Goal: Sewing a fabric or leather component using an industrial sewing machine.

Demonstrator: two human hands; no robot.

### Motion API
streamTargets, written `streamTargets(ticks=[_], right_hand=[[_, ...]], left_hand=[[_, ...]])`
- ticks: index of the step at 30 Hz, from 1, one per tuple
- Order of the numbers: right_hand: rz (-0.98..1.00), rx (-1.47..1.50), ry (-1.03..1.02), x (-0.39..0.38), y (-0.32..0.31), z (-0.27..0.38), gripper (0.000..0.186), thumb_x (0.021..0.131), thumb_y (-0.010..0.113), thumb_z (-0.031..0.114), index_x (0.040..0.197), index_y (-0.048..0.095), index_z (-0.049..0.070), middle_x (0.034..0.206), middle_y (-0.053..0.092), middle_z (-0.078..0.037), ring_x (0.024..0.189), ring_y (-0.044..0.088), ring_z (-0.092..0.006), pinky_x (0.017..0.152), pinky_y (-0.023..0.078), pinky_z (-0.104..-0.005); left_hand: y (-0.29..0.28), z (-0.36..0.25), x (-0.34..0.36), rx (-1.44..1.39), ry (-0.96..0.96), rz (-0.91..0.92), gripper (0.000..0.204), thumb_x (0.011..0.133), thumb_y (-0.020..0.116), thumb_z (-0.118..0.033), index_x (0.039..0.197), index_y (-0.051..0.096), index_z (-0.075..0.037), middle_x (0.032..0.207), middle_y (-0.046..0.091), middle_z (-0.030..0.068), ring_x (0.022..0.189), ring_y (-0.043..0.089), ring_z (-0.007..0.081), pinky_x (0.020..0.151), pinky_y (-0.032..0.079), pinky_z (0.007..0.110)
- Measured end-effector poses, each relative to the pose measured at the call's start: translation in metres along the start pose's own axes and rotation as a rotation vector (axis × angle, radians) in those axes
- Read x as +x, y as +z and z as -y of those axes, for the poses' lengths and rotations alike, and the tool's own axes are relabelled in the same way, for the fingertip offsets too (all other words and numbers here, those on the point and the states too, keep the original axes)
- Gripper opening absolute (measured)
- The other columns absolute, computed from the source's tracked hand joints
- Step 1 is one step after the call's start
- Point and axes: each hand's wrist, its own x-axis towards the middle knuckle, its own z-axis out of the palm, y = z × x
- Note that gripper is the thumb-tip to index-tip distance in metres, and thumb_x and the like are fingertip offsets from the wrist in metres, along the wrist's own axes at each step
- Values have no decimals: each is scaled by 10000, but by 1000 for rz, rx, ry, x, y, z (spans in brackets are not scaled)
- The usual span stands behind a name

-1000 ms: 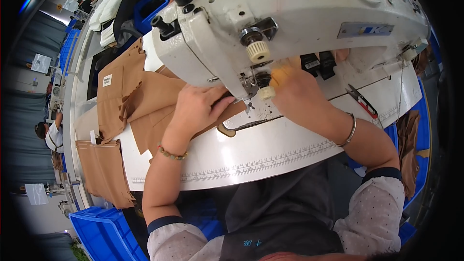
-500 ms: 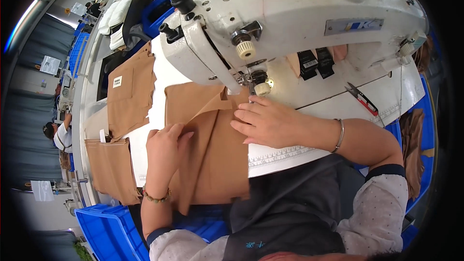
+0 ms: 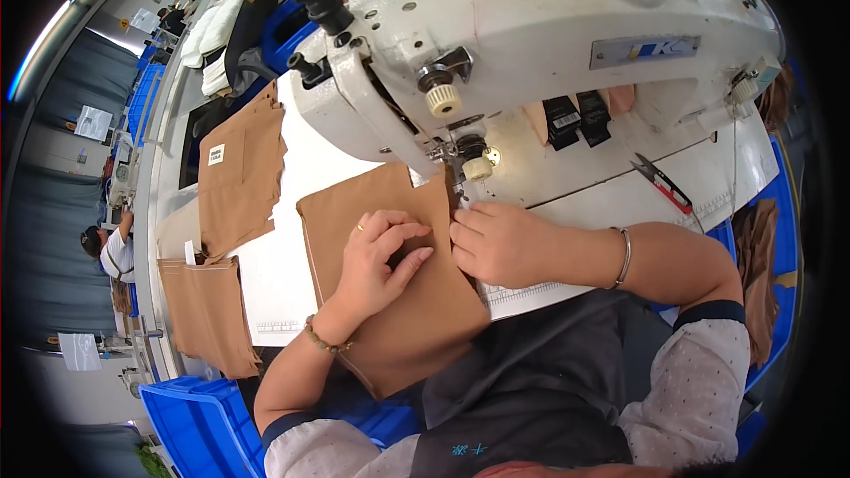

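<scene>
A brown fabric piece (image 3: 381,319) lies flat and slightly turned under the head of the white sewing machine (image 3: 549,18), its lower corner hanging over the table's front edge. My left hand (image 3: 376,265) rests on top of it, fingers bent and thumb apart, holding nothing. At the fabric's right edge, just below the presser foot area (image 3: 460,173), my right hand (image 3: 505,243) is closed with its fingertips pinching the edge. Those fingers partly hide what they grip. The needle's tip is too small to make out.
Brown fabric stacks, one with a labelled pocket (image 3: 235,168) and another stack (image 3: 208,314), lie on the left. Red-handled thread snips (image 3: 664,184) and black tags (image 3: 575,119) are to the right. Blue bins (image 3: 208,425) stand below the table. A person (image 3: 113,248) sits far left.
The raised flap of brown fabric now lies flat, and the piece has turned. My left hand has moved right onto it. My right hand has shifted slightly right and its fingers have curled in.
</scene>
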Motion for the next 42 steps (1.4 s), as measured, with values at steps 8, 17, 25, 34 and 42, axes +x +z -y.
streamTargets(ticks=[8,17,25,34,42], right_hand=[[-104,-44,70,10,-18,2,101,710,634,159,729,551,103,754,502,-24,646,542,-136,482,426,-258],[88,124,76,-3,-12,0,221,727,670,129,916,644,17,942,634,-84,802,642,-194,662,561,-316],[-5,81,72,-1,-9,-4,160,703,636,150,803,629,26,848,601,-68,779,597,-201,657,518,-314],[-21,75,108,5,-9,-6,284,731,644,102,968,667,-52,1029,674,-153,945,665,-253,762,564,-342],[-29,107,104,8,-18,-6,227,811,681,81,998,677,-49,1118,688,-166,1041,685,-286,838,585,-364]], left_hand=[[-10,2,37,-174,-97,102,206,849,792,-99,1033,705,-65,933,661,68,722,638,222,648,525,324],[15,9,46,29,-162,-85,214,852,790,-119,997,652,-42,886,642,69,715,651,214,626,533,334],[19,8,46,40,-106,-130,246,840,781,-112,1052,659,-84,872,630,46,793,638,235,674,533,352],[18,9,45,19,-139,-123,238,861,741,-86,1082,652,-102,840,606,36,810,628,248,678,519,370],[18,5,45,-103,-134,-141,162,918,700,-94,1073,671,-57,1085,654,92,918,672,286,763,551,370]])
